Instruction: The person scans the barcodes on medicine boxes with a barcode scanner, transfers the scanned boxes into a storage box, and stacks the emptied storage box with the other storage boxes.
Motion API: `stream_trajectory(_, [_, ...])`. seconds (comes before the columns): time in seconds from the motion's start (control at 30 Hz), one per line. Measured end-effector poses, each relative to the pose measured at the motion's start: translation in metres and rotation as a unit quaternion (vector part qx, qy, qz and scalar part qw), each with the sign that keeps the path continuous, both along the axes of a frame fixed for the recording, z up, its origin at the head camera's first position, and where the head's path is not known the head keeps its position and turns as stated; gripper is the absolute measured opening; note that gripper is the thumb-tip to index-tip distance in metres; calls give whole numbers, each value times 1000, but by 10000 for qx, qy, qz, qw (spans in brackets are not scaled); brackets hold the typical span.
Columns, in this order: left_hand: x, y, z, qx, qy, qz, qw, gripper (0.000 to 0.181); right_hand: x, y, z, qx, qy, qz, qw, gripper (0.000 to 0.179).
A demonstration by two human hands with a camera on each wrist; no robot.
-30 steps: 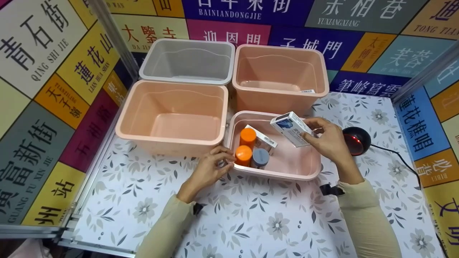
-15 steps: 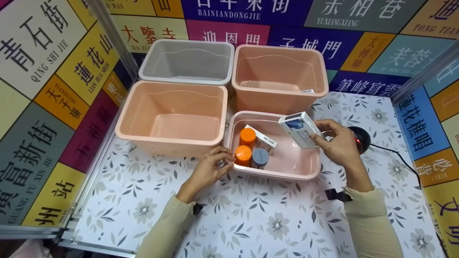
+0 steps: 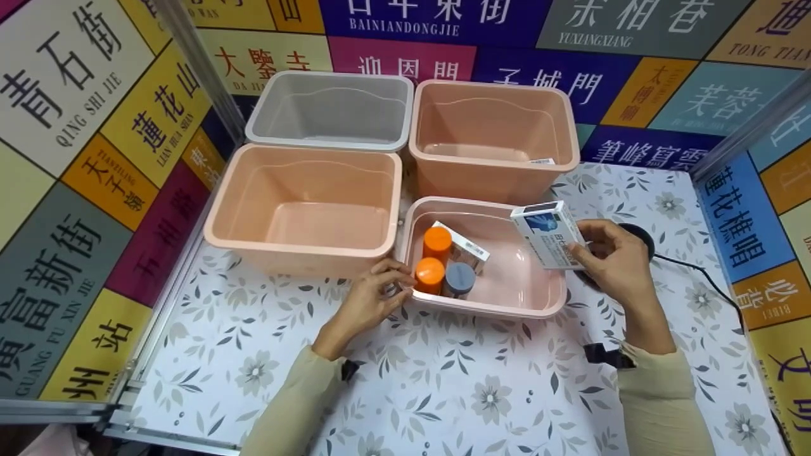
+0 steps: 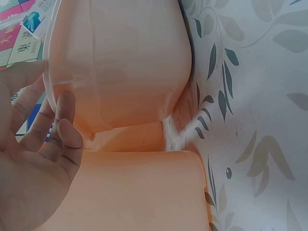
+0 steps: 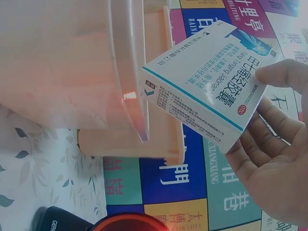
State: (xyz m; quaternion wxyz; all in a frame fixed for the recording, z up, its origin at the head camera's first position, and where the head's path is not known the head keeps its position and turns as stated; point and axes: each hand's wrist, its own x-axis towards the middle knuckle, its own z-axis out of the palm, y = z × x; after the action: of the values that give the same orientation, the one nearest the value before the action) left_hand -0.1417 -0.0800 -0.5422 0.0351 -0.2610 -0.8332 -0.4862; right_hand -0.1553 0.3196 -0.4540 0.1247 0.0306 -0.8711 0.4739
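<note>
Sorting of medicine packs on a bench [image 3: 443,392] with a leaf-and-flower covering. The right hand [image 3: 611,259] grasps a white medicine box [image 3: 546,237] by one end, the thumb on the printed face and the other fingers behind it; the box is tilted and, in the head view, overlaps the right end of a shallow pink tray [image 3: 494,311]. The right wrist view shows a teal stripe, a blue picture and a red OTC mark on the box. The left hand [image 3: 370,297] pinches the rim of the tray at its near left corner, fingers curled. Inside the tray, grouped toward its left side, stand a front orange-capped bottle [image 3: 429,273], a rear orange-capped bottle [image 3: 438,242] and a grey-capped bottle [image 3: 460,277]; a second box [image 3: 472,250] lies aslant beside them. Three deeper bins surround the tray's left and far sides: a near peach bin [image 3: 304,250] to the left, a grey bin [image 3: 329,147] behind that one, and a far peach bin [image 3: 481,180] beyond the tray, with a small white item [image 3: 543,161] partly visible inside. To the right, a black device [image 3: 640,237], partly hidden by the right hand, trails a cable [image 3: 697,269]; its red glow shows in the right wrist view. Panels of coloured lettering [image 3: 405,22] line the walls.
</note>
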Motion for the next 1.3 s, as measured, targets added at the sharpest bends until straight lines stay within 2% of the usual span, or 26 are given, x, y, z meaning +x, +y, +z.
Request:
stream_trajectory(0.37, [0, 1, -1, -15, 84, 38, 10000, 12, 15, 15, -5, -532, -75, -341, 9980, 34])
stream_trajectory(0.6, [0, 2, -1, -60, 236, 79, 9997, 12, 24, 22, -4, -755, 96, -647, 9950, 34])
stream_trajectory(1.0, [2, 0, -1, -63, 221, 97, 9997, 12, 35, 32, -8, -567, 409, -1090, 9916, 37])
stream_trajectory(1.3, [2, 0, 1, -100, 54, 60, 9999, 12, 47, 38, -14, -804, 565, -1355, 9859, 36])
